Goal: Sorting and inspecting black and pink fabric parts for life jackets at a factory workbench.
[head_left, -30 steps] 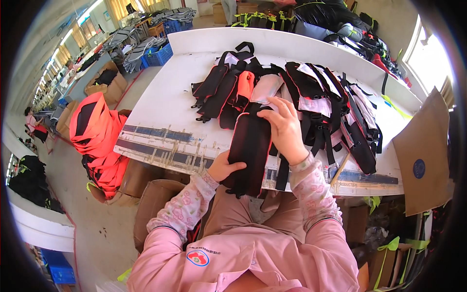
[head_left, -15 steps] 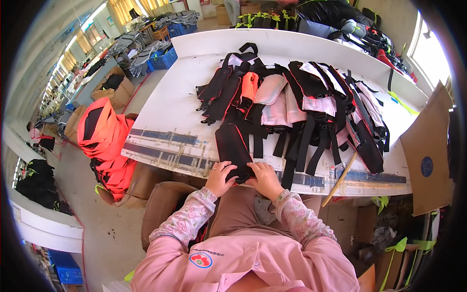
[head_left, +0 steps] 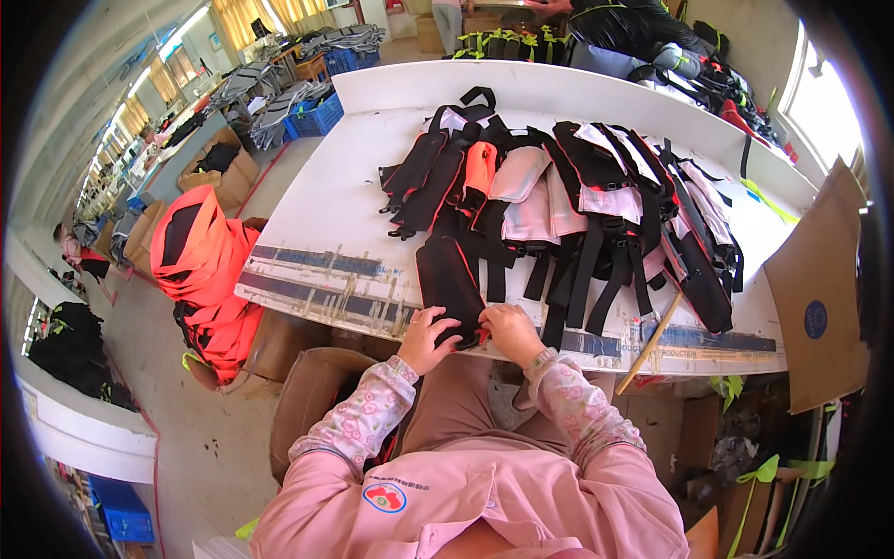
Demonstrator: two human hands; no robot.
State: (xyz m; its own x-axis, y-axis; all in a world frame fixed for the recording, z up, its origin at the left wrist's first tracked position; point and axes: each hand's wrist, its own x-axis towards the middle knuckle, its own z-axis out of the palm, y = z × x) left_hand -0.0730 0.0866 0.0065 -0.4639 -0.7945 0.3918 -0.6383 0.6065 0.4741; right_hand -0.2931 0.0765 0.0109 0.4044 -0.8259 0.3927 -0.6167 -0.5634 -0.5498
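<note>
A black padded shoulder strap with red edging point(head_left: 447, 279) lies at the table's front edge, its near end between my two hands. My left hand point(head_left: 428, 337) holds that end from the left, fingers bent over its top. From the right, my right hand point(head_left: 510, 334) pinches the red-edged corner, thumb and fingers close together. The strap's far end reaches toward a pile of black backpack parts with webbing point(head_left: 596, 233). Pale pink panels point(head_left: 540, 210) and an orange piece point(head_left: 479, 170) lie among them.
The white table point(head_left: 345, 177) has a raised back board and worn tape along its front. A wooden stick point(head_left: 649, 343) overhangs the front edge. Left of the table stands a stack of orange-red pieces point(head_left: 200, 252); on the right, a cardboard sheet point(head_left: 815, 289). An open carton point(head_left: 303, 401) is below.
My right hand has shifted slightly onto the strap's right corner, where red edging now shows at the fingertips. The strap stays nearly in place, and my left hand has barely moved.
</note>
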